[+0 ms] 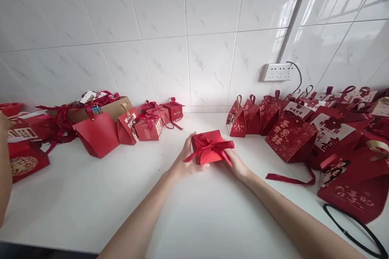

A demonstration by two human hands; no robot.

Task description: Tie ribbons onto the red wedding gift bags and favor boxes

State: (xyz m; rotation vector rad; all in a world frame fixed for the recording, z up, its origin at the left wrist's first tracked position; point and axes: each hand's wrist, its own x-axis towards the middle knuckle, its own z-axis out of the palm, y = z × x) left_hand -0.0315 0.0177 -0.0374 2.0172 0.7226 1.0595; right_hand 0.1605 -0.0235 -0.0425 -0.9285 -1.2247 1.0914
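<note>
A small red gift box (209, 156) with a dark red ribbon bow (211, 147) tied across its top is between my two hands, over the middle of the white table. My left hand (184, 162) is wrapped round its left side, with the thumb along the lower front edge. On the other side, my right hand (237, 162) grips the box's right side, its fingers partly hidden behind the box and the ribbon tails. Whether the box rests on the table or is slightly lifted, I cannot tell.
Red gift boxes (150, 126) and a brown carton (117, 109) of ribbons stand at left. Many red boxes (290, 137) crowd the right, near a loose ribbon (291, 178) and a black cable (352, 230). A power strip (277, 72) is on the tiled wall. Another person's arm (4, 170) shows far left.
</note>
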